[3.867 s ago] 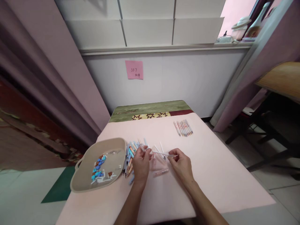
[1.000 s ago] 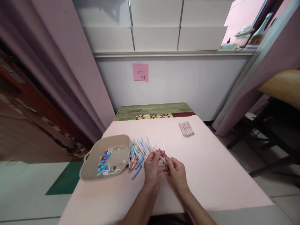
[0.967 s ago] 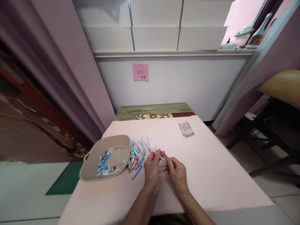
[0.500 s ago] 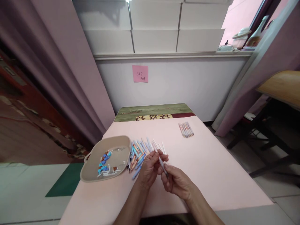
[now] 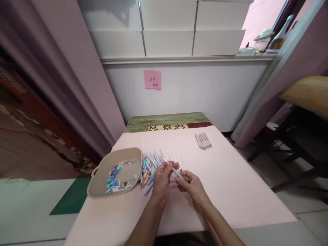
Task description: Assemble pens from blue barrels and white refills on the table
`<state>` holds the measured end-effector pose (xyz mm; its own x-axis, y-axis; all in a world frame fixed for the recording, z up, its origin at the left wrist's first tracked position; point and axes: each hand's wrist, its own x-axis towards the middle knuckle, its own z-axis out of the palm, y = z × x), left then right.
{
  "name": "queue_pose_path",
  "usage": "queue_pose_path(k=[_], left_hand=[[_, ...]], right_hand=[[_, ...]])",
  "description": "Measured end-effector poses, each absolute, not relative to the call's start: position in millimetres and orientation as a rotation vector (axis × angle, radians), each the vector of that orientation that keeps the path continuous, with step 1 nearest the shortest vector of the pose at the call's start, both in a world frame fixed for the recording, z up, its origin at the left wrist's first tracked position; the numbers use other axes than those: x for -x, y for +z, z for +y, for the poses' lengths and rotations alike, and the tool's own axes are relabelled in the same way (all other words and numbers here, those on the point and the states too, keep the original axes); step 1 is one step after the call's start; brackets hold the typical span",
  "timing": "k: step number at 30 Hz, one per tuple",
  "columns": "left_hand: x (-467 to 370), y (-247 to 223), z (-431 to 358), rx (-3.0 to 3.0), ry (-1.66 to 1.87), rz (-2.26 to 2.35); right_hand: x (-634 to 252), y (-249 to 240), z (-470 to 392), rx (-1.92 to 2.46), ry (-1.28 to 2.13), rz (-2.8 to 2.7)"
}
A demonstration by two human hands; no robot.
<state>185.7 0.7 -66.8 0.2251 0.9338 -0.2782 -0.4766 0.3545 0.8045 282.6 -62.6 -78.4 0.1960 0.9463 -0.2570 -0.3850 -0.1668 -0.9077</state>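
Both my hands meet over the middle of the table on one slim pale pen (image 5: 176, 173), which slants from upper left to lower right. My left hand (image 5: 163, 177) pinches its upper part between thumb and fingers. At its lower end, the fingertips of my right hand (image 5: 190, 186) are closed on it. Just left of my hands lies a loose heap of pen barrels (image 5: 149, 167) in blue, orange and white. Several thin white refills (image 5: 178, 161) lie on the cloth beyond my fingers.
A beige basket (image 5: 99, 177) with small blue, brown and white parts stands at the left. A row of pens (image 5: 203, 141) lies at the back right of the pink tablecloth (image 5: 225, 191). A pink note (image 5: 152, 80) is stuck to the wall.
The pen has tipped to a flatter slant, its upper end moving left. My right hand has risen slightly and shifted its fingers at the pen's lower end.
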Motion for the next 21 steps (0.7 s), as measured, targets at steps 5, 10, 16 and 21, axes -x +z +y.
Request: queue_pose_path(k=[5,10,16,21], left_hand=[[-187,-68,3,-0.627,1.067,0.860],[-189,-72,5,-0.605,1.077,0.848],[-189,-76,6,-0.607,0.987,0.873],[-192,-79,9,-0.555,1.082,0.870]], right_hand=[[-281,-81,-60,1.265,1.414,-0.576],[-281,-80,-61,1.188,1.245,-0.644],[-284,-89,-58,1.232,1.326,-0.598],[-288,-95,-56,1.195,1.308,-0.618]])
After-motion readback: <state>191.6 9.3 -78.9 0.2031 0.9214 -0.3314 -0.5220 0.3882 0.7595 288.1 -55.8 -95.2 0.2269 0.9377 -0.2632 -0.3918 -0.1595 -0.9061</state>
